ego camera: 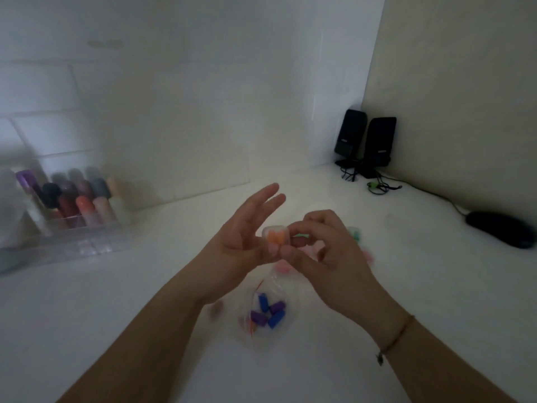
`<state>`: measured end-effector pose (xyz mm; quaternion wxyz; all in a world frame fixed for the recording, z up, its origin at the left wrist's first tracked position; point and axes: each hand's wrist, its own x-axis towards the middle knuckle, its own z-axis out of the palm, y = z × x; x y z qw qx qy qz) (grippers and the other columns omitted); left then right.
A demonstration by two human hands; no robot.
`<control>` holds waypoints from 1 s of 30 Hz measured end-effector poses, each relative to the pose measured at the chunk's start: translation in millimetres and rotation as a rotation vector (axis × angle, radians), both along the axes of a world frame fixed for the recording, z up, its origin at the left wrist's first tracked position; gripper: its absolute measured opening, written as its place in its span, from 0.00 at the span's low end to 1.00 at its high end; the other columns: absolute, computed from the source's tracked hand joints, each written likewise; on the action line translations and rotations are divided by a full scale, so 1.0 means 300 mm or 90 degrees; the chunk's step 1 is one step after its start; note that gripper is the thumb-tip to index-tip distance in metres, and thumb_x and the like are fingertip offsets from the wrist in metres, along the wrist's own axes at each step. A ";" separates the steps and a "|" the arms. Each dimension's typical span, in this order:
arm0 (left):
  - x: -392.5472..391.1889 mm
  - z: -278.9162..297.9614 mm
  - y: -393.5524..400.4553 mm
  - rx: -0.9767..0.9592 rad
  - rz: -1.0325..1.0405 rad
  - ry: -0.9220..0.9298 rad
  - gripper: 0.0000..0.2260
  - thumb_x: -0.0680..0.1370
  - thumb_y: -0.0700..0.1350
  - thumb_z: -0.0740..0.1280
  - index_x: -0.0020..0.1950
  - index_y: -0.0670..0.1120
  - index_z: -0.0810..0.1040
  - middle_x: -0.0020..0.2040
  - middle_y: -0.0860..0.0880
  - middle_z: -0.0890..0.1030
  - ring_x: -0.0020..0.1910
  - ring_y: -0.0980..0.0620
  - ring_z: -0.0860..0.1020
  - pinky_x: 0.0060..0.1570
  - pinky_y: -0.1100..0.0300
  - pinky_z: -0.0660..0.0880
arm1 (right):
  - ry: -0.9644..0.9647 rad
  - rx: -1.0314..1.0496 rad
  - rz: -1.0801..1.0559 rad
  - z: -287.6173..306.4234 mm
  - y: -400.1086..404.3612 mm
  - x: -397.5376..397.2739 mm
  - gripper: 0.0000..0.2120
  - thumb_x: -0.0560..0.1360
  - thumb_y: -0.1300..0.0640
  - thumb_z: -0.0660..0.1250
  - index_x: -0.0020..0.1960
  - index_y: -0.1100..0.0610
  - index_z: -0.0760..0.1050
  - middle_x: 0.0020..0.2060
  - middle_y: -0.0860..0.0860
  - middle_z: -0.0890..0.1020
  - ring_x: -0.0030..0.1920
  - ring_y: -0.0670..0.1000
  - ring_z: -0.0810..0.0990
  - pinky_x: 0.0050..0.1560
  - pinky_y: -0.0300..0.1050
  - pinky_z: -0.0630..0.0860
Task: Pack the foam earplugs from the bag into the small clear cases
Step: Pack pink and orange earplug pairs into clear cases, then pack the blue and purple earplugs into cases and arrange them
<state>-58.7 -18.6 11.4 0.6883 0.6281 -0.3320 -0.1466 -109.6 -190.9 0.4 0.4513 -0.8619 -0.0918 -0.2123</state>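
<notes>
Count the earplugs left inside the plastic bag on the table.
4 clearly visible in the bag: blue earplug at top, purple earplug right of it, purple earplug lower left, blue earplug lower right. Blur may hide others.

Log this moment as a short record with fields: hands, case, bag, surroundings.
left hand: fingers spread, thumb and a finger steadying the small clear case
right hand: fingers curled, pinching the case's right side
case contents: orange earplugs
bag: clear bag on the white table, holding blue and purple earplugs
left rear: clear organiser of coloured tubes
right rear: two black speakers; black mouse
</notes>
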 end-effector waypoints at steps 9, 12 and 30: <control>-0.132 0.062 -0.246 0.501 0.193 -0.528 0.22 0.76 0.55 0.68 0.69 0.56 0.70 0.65 0.57 0.73 0.61 0.55 0.73 0.62 0.55 0.71 | 0.168 0.156 -0.129 0.047 -0.362 -0.120 0.14 0.69 0.51 0.73 0.52 0.51 0.76 0.33 0.52 0.84 0.28 0.48 0.76 0.31 0.40 0.70; -0.138 0.027 -0.370 0.620 0.188 -0.610 0.18 0.76 0.54 0.67 0.65 0.52 0.74 0.63 0.52 0.75 0.61 0.48 0.73 0.57 0.52 0.72 | 0.249 0.005 -0.212 -0.009 -0.426 -0.120 0.14 0.71 0.44 0.71 0.51 0.48 0.71 0.37 0.47 0.84 0.30 0.45 0.78 0.31 0.37 0.72; -0.090 -0.024 -0.574 0.692 0.201 -0.532 0.17 0.77 0.55 0.63 0.61 0.48 0.77 0.64 0.50 0.75 0.64 0.46 0.68 0.62 0.50 0.66 | 0.207 -0.357 -0.483 -0.052 -0.667 -0.053 0.23 0.75 0.41 0.64 0.67 0.46 0.68 0.63 0.49 0.74 0.65 0.54 0.67 0.55 0.50 0.71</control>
